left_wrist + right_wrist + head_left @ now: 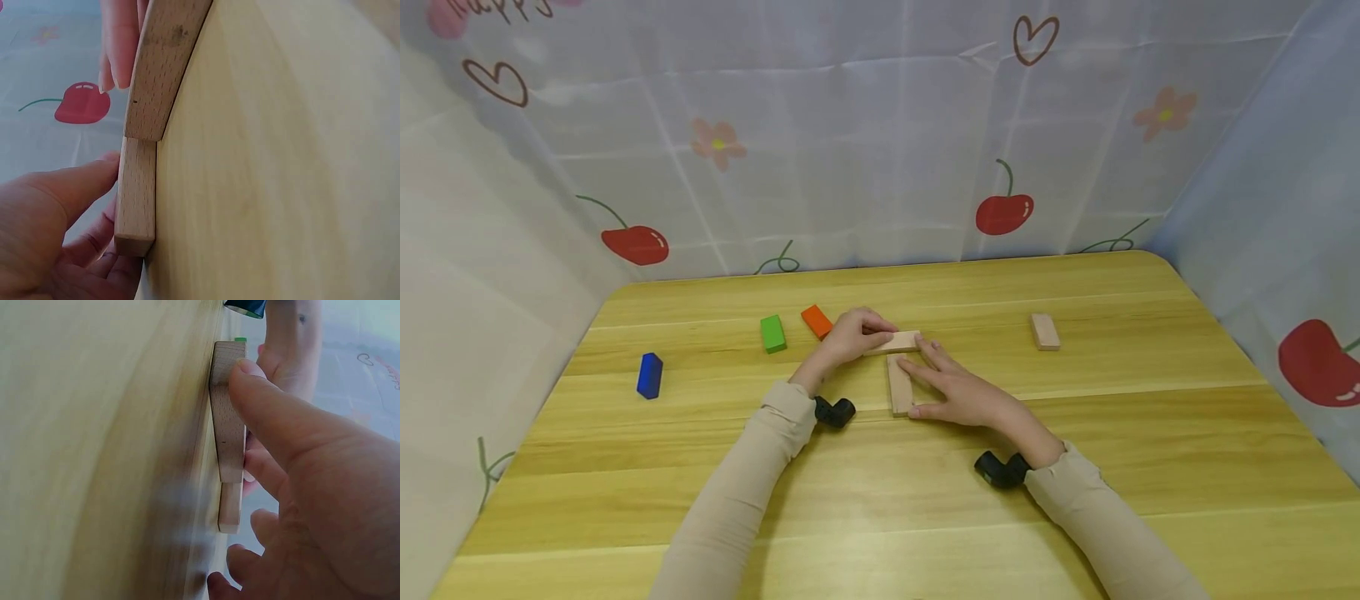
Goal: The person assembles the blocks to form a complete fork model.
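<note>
Two plain wooden blocks lie close together in front of me, the far block (904, 341) crosswise and the near block (899, 387) pointing toward me. My left hand (848, 336) pinches the left part of the far block between thumb and fingers. My right hand (961, 393) spreads over the right side, its thumb and index finger touching the near block, another fingertip by the far block's right end. In the left wrist view, the far block (136, 194) appears to meet the near block (167, 69). The right wrist view has the thumb against the near block (226, 431).
An orange block (816, 322) and a green block (772, 334) lie left of my left hand. Farther left lies a blue block (650, 376). Another plain wooden block (1045, 332) is at the right. A printed curtain (880, 167) hangs behind the wooden table (880, 533).
</note>
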### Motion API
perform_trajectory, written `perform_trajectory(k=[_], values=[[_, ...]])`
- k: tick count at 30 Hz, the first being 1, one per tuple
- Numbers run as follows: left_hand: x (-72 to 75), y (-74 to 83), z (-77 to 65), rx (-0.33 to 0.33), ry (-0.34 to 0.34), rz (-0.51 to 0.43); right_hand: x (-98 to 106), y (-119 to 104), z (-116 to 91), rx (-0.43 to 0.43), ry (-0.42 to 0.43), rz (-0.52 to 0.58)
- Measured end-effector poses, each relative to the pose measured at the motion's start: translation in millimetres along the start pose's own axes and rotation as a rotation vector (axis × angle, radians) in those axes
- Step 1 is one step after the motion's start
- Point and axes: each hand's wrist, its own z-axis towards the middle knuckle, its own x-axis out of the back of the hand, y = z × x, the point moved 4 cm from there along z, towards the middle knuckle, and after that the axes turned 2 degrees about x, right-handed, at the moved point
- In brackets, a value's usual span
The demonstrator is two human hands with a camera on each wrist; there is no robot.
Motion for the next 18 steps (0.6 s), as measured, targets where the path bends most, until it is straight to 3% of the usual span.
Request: perform_trajectory(k=[18], values=[[-6.5,2.4,-3.2,-0.044,-0.015,0.020,0.2,-1.5,-0.7,0.033,0.000,-0.009]])
